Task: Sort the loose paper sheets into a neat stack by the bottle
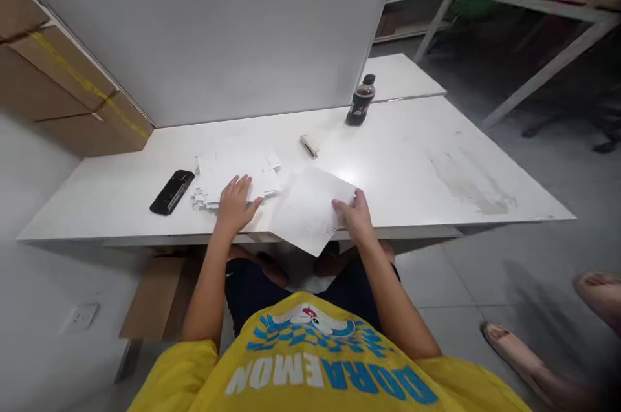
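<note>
See the loose sheet pinched at its right side between thumb and fingers of the right hand, spreading leftward from that grip with its near corner past the edge of the white table. Best to pinch lightly, to avoid a crease, and to guard that overhanging corner against bending. Hard to tell if single or doubled; worth checking by feel. Left of the grip, find the left hand laid palm-down, loosely spread on the paper stack, gripping nothing; better to press evenly there, given the ragged edges. Mind the stapler, ahead and left of the grip. Farther out, note the dark bottle ahead of the grip and the black phone left of the stack.
</note>
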Demonstrator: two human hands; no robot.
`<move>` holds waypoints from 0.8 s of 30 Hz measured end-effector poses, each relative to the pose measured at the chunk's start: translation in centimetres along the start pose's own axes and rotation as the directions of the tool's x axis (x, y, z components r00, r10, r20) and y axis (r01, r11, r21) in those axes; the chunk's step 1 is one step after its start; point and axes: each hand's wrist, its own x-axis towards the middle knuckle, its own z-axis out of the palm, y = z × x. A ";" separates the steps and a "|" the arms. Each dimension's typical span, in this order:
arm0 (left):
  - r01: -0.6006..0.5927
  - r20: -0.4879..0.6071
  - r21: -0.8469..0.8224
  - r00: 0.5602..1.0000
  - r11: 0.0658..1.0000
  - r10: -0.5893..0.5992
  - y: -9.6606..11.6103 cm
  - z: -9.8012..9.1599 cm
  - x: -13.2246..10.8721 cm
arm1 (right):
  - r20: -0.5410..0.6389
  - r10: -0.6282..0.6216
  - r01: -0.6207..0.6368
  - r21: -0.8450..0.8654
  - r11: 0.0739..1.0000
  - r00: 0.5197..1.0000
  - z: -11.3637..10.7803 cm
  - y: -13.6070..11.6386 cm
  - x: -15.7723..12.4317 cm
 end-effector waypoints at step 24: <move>0.292 0.544 -0.814 0.684 -0.501 -0.485 16.1 0.4 -7.6 | -0.079 0.061 -0.023 0.416 0.909 0.995 -2.4 1.2 -3.6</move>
